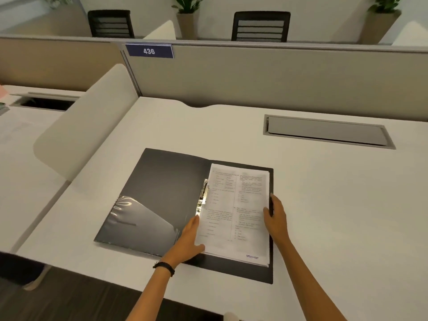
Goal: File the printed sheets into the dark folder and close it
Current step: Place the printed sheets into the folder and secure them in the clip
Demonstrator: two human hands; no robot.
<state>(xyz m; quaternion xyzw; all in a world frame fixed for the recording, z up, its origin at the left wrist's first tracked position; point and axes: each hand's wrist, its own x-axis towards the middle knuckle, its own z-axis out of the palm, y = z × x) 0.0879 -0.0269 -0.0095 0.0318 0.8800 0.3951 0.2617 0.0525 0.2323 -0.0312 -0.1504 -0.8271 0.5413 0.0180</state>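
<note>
The dark folder (162, 188) lies open flat on the white desk (335, 205). A stack of printed sheets (234, 212) rests on its right half, beside the metal clip (202, 196) at the spine. A clear pocket (141, 221) covers the lower part of the left flap. My left hand (191, 237) presses against the stack's lower left edge, fingers along the paper. My right hand (275, 216) grips the stack's right edge, thumb on top of the sheets.
A grey cable hatch (324, 132) is set into the desk at the back right. A white curved divider (92, 126) stands to the left. A beige partition (254, 75) with a "436" sign (149, 51) runs behind; chairs and plants stand beyond it.
</note>
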